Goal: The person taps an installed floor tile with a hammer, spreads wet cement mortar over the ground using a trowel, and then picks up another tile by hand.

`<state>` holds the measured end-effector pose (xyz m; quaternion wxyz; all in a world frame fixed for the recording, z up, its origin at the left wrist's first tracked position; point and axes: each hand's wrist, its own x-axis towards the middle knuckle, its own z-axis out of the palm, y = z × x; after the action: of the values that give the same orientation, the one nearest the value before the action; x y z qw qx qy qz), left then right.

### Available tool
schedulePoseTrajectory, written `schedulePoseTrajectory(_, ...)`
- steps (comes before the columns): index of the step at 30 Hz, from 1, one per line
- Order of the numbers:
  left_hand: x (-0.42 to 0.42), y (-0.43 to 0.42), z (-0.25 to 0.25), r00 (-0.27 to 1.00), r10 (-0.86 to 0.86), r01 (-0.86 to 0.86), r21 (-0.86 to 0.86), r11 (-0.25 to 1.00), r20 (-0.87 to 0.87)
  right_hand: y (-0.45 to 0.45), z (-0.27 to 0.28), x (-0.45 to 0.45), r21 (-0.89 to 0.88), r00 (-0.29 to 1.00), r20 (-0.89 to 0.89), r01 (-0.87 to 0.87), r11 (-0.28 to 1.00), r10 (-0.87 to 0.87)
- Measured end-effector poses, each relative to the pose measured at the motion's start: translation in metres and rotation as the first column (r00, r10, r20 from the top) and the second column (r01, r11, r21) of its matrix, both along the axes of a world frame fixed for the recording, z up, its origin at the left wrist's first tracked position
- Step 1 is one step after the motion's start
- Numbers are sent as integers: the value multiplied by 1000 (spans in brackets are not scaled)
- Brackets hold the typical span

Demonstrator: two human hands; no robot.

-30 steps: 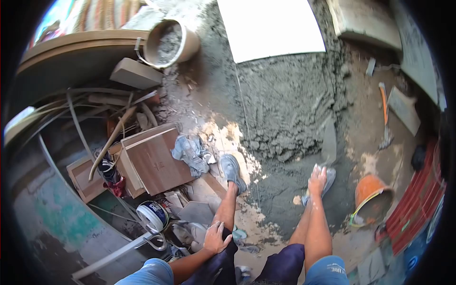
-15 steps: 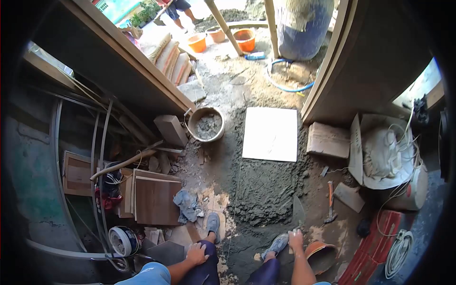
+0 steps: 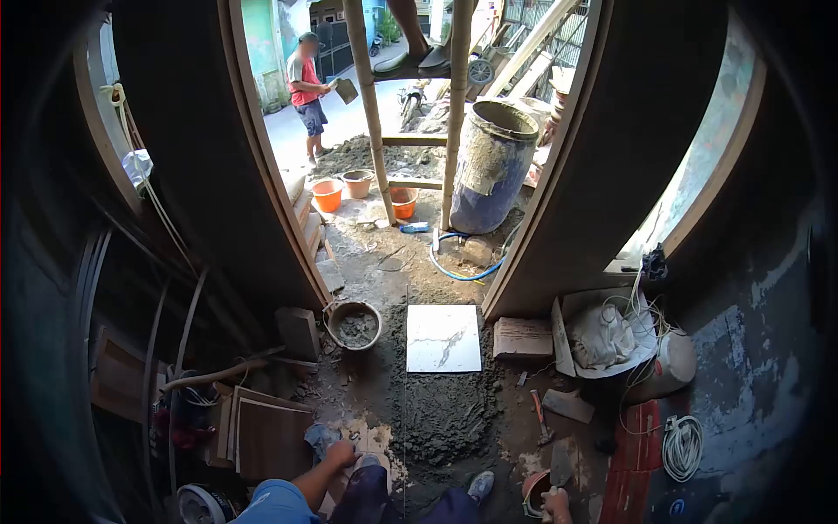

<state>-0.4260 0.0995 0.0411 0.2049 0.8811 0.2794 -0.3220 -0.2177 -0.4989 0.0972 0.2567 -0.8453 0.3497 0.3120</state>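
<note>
My right hand (image 3: 555, 504) is closed around the handle of a trowel (image 3: 561, 463), whose blade points forward. Just under the blade sits an orange bucket (image 3: 534, 491), partly hidden by my hand. My left hand (image 3: 342, 452) is beside my left knee, in front of a grey-blue rag (image 3: 321, 435); its fingers are loosely bent and seem to hold nothing. Ahead of my feet a bed of wet mortar (image 3: 445, 419) covers the floor. On its far end lies a white tile (image 3: 443, 339) with grey veining. A thin string runs along the left side of the bed.
Left of the tile stands a bucket of mortar (image 3: 356, 327). A hammer (image 3: 541, 417) and bricks (image 3: 522, 339) lie to the right. Boards (image 3: 272, 437) lean at left. Beyond the doorway are a bamboo ladder (image 3: 371, 113) with someone's feet on it, a blue drum (image 3: 493, 166) and a person (image 3: 307, 92) holding a tool.
My view has tilted up, showing more of the street. The trowel, earlier at the mortar's right edge, is now over the orange bucket in my right hand. My left hand has shifted off my knee.
</note>
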Motion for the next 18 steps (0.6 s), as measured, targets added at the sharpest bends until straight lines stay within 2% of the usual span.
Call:
schedulePoseTrajectory(1, 1, 12, 14, 999, -32, 32, 13, 999, 20, -47, -45, -27, 121, 979, 112, -183, 976, 170)
schedulePoseTrajectory(2, 3, 28, 28, 998, -21, 19, 41, 999, 51, -42, -14, -48, 117, 967, 217, -162, 980, 134)
schedulePoseTrajectory(3, 9, 45, 44, 996, -5, -2, 75, 997, 90, -104, -89, -59, -327, 605, 250, -682, 654, 756)
schedulePoseTrajectory(4, 6, 58, 59, 996, 53, -58, 60, 997, 78, -92, -62, -77, -148, 845, 259, -443, 884, 467)
schedulePoseTrajectory(5, 8, 72, 73, 994, 33, -43, 91, 995, 109, -63, 9, -93, 319, 985, 119, 80, 944, -124)
schedulePoseTrajectory(7, -13, 76, 86, 994, 54, -67, 141, 988, 95, -65, 14, -86, 369, 963, 156, 148, 918, -218)
schedulePoseTrajectory(8, -23, 73, 92, 983, 68, -85, 92, 992, 173, -78, 8, -131, 379, 926, 151, 268, 886, -345)
schedulePoseTrajectory(9, -33, 72, 98, 974, 54, -64, 38, 997, 219, -79, 6, -143, 398, 927, 131, 275, 875, -351)
schedulePoseTrajectory(10, -52, 69, 88, 922, 108, -121, 13, 993, 372, -77, 17, -154, 418, 873, 106, 394, 818, -475)
schedulePoseTrajectory(11, -57, 54, 91, 958, -20, 14, 23, 1000, 285, -100, -14, -165, 468, 876, 89, 384, 796, -474)
schedulePoseTrajectory(12, -73, 39, 94, 958, 49, -56, 17, 998, 283, -101, -4, -171, 434, 835, 104, 451, 780, -540)
schedulePoseTrajectory(13, -87, 27, 96, 945, 138, -152, 24, 988, 295, -110, 3, -173, 440, 844, 41, 465, 768, -535)
schedulePoseTrajectory(14, -106, 17, 88, 948, 80, -83, -1, 997, 308, -120, 1, -177, 445, 851, 5, 469, 763, -526)
schedulePoseTrajectory(15, -121, -15, 98, 962, 116, -123, 14, 992, 249, -129, -7, -182, 492, 796, -55, 547, 677, -603)
schedulePoseTrajectory(16, -140, -34, 90, 976, 137, -138, -5, 990, 169, -140, -11, -187, 538, 785, -85, 555, 635, -614)
schedulePoseTrajectory(17, -151, -66, 94, 961, 273, -268, -97, 958, 42, -147, -9, -191, 518, 802, -67, 537, 666, -594)
schedulePoseTrajectory(18, -162, -96, 100, 966, 254, -257, -150, 955, -36, -161, -26, -195, 509, 828, -129, 527, 680, -545)
